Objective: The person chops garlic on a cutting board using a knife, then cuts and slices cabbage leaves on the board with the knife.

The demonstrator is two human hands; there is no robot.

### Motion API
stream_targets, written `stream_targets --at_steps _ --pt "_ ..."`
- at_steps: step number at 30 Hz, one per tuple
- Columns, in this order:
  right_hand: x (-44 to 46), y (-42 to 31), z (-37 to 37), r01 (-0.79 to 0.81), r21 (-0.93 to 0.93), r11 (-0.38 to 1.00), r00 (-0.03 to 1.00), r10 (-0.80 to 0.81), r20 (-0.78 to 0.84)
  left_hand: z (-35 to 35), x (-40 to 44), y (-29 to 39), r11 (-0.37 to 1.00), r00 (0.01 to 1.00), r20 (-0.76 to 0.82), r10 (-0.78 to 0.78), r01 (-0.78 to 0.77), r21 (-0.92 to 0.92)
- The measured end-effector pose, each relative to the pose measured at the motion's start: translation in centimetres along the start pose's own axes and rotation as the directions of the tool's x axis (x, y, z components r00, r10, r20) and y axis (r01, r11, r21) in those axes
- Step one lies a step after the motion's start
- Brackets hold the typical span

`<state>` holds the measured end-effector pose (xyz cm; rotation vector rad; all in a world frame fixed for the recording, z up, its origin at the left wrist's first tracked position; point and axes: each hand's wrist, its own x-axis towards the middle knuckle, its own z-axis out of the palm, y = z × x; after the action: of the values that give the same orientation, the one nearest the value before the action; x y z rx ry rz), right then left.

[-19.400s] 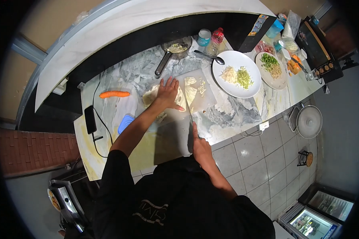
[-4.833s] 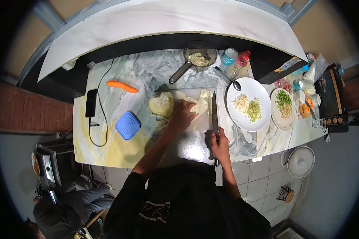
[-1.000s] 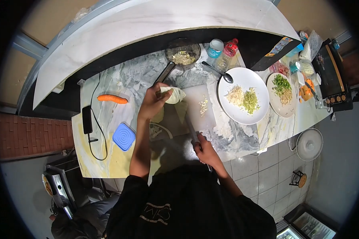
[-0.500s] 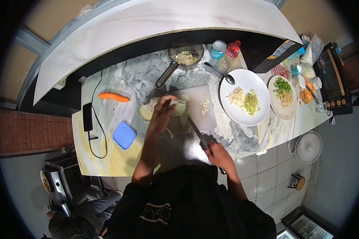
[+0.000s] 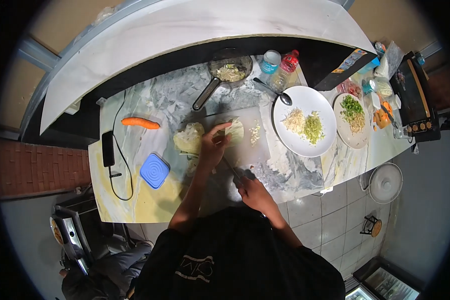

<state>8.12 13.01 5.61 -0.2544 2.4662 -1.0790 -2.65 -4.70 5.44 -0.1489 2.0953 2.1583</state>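
Note:
My left hand (image 5: 215,145) is bent over a pale cabbage piece (image 5: 235,131) on the white cutting board (image 5: 252,152), its fingers on the leaves. The larger cabbage chunk (image 5: 189,139) lies just left of that hand. My right hand (image 5: 255,192) is closed round the handle of a knife (image 5: 232,169), whose blade points up and left toward the left hand; its tip is hard to see. Small chopped bits (image 5: 255,133) lie on the board's right side.
A carrot (image 5: 140,123), a phone (image 5: 108,149) and a blue square lid (image 5: 154,170) are at left. Behind stand a pan (image 5: 230,72) and bottles (image 5: 288,62). Plates of chopped food (image 5: 305,145) (image 5: 352,137) are at right. A person (image 5: 105,272) is at lower left.
The left hand has lowered the lifted cabbage piece onto the board and shifted slightly right. The knife and right hand swung right, then came back left.

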Motion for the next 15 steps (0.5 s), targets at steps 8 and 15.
stream_targets --at_steps 8,15 --pt "-2.7 -0.2 -4.7 -0.019 -0.082 0.996 0.995 0.028 0.098 -1.0 1.0 -1.4 0.974 0.979 0.028 0.201 -0.203 0.103" --pt "-4.4 -1.0 -7.5 -0.029 -0.122 0.992 0.997 0.037 0.063 -1.2 1.3 0.6 0.996 0.991 0.126 -0.038 0.048 -0.076"
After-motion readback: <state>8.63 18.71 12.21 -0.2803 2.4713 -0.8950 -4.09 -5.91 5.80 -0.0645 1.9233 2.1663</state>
